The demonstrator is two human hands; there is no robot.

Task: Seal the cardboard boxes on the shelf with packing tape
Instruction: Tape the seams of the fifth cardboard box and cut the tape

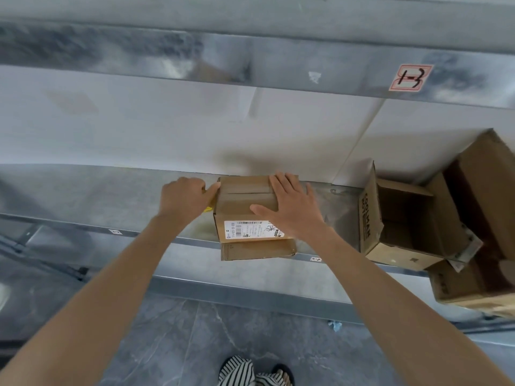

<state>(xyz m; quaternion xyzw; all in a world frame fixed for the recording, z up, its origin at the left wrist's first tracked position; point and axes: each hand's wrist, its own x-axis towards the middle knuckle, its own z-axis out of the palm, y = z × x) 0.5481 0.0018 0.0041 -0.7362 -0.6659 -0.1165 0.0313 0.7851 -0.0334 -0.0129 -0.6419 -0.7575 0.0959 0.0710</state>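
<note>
Metal shelf (111, 190): three cardboard boxes (245, 201) (two open).

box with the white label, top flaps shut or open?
Shut. The small box has both top flaps folded flat, meeting at a seam; the right hand lies flat on them. Tape there: cannot tell.

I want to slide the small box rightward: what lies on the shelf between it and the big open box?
Head view: bare metal shelf between the small box and open box; only the right hand overhangs it.

Metal shelf (111, 190) under closed box (245, 201), open box (404, 218)
</note>
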